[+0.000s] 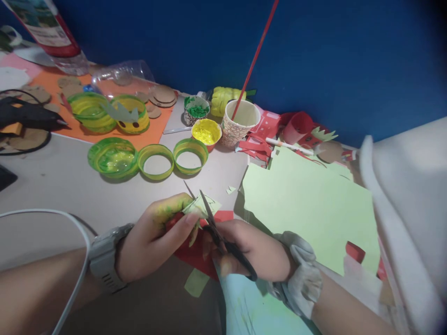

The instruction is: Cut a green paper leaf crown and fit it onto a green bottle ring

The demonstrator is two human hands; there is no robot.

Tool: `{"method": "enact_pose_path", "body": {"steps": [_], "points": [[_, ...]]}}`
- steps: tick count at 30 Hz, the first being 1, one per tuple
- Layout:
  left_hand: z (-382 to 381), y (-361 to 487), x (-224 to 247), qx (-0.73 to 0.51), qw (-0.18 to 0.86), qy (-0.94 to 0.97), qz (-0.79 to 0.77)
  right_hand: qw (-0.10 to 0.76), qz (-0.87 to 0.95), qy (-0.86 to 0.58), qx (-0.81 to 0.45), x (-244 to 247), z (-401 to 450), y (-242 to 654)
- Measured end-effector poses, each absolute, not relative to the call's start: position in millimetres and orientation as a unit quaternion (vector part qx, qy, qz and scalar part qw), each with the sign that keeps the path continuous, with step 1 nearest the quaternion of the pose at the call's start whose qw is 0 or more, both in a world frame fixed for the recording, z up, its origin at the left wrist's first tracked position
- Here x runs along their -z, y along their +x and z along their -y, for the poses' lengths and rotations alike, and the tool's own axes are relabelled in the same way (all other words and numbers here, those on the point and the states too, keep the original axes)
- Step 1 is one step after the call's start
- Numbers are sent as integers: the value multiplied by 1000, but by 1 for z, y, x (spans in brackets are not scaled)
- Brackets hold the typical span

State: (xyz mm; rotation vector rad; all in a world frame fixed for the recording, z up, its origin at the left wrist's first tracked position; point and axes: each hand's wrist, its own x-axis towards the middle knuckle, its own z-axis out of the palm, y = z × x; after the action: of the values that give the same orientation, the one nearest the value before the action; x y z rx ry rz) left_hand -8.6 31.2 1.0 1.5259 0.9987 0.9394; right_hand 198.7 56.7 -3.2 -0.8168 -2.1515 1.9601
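My left hand, with green and yellow stains on its fingers, pinches a small pale green paper piece that has drawn lines on it. My right hand is wrapped round the black handles of the scissors. The scissor blades are apart, and one of them crosses over the paper piece. Red paper lies beneath both hands. To the right is a large pale green sheet with cut edges, and a tiny green scrap sits beyond the hands.
Green-yellow rings and a matching cup stand behind my left hand. Paint cups, a paper cup with a red stick, a glue gun and a bottle are farther back. A white cable crosses my left forearm.
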Motion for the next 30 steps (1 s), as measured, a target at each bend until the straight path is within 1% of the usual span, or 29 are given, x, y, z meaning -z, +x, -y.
{"method": "enact_pose_path", "body": {"steps": [4,10,14,21,27,30], "points": [[-31,-8,0,-380,520,636,-426,49,701,-279,-655,2,-56,198],[-30,-6,0,-405,514,624,-427,45,705,-283,-649,2,-56,199],[-30,-8,-1,-390,508,640,-425,33,710,-284,-644,3,-56,199],[-30,-8,-2,-384,515,631,-434,53,702,-264,-660,2,-58,198],[-30,-7,-2,-384,517,629,-435,49,698,-273,-660,2,-57,197],[-30,-8,-2,-390,514,629,-433,67,690,-264,-670,1,-57,197]]}}
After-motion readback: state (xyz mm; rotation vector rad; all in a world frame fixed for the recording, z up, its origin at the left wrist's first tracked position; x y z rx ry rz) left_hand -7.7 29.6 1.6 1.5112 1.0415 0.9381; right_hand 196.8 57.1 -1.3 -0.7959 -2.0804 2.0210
